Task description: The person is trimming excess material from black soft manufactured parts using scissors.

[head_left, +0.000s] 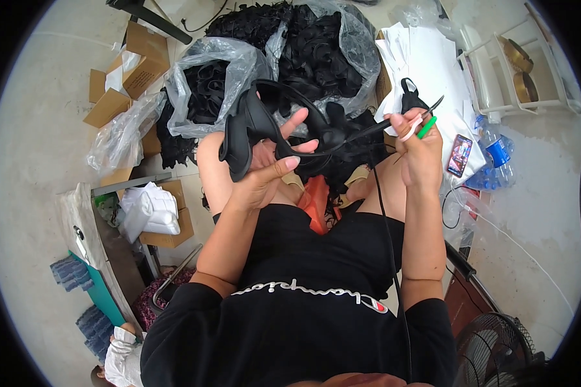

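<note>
A black padded bra (240, 143) with moulded cups hangs over my left hand (268, 169), in front of my lap. My left thumb presses on its edge while the other fingers stretch out beneath. A black strap (368, 131) runs taut from it toward my right hand (418, 145), whose fingers are closed on the strap end. The same hand holds a small tool with a green part (427, 127) and a white loop round a finger; its exact kind is hard to make out. Another black piece with a loop (412, 97) lies just beyond that hand.
Clear plastic bags (245, 55) of black garments stand ahead on the floor. White sheets (426, 58), a phone (459, 155) and bottles (499, 153) lie at right. An open carton (145, 61) is at far left, a fan (497, 345) at lower right. An orange-red object (316, 201) sits between my legs.
</note>
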A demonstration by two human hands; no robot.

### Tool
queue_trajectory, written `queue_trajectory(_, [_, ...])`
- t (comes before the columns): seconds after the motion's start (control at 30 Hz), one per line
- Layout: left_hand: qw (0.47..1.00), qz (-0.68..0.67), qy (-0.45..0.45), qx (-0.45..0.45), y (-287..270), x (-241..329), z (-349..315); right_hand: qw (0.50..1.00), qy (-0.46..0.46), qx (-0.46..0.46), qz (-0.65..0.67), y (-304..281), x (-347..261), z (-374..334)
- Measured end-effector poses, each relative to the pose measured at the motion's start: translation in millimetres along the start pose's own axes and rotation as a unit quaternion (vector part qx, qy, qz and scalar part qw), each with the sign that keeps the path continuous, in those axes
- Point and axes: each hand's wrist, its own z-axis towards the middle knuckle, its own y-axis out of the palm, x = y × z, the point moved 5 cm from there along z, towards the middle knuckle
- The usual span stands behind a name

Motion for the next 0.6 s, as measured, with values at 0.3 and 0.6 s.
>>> queue_trajectory(0.3, [0.997,-0.058,-0.046,-0.034,-0.5,-2.1,-1.5,0.991,-0.019,0.128,-0.041,-67.4,27.8,68.4])
queue_trajectory(0.6, [0.995,-0.085,-0.046,-0.038,0.9,-0.7,2.4,0.934,0.009,0.025,-0.356,-146.3,54.8,124.3])
